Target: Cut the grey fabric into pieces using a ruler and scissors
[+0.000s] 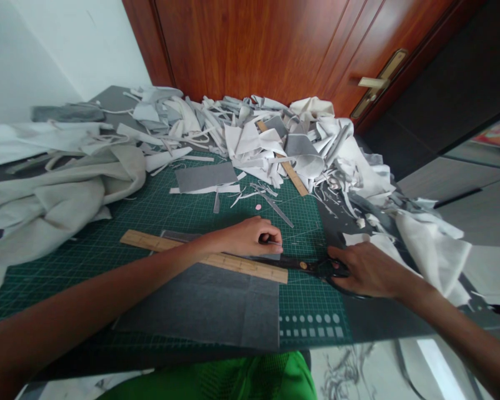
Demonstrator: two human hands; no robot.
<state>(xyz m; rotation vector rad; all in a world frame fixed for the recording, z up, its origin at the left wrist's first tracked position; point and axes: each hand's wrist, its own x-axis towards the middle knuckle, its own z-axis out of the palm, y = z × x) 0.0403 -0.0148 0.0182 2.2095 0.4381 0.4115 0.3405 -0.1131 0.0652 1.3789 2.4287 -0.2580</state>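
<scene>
My right hand (366, 269) is closed round the handles of black scissors (304, 265) near the right side of the cutting mat. Their blades point left, lying along the far edge of a wooden ruler (250, 268) at the grey fabric. The ruler lies slantwise across this grey fabric (208, 305), which is flat on the mat. Just beyond the ruler, my left hand (254, 236) has its fingers curled in a pinch on the fabric's far strip, above the blades. My left wrist crosses over the ruler, and the blade tips are hidden.
The green cutting mat (150, 205) bears a small grey fabric piece (206, 178), thin offcuts and a pink disc (258, 207). Heaped white and grey scraps (250, 139) line the back, with a second wooden ruler (291, 175) among them. Pale cloth (66, 205) lies left.
</scene>
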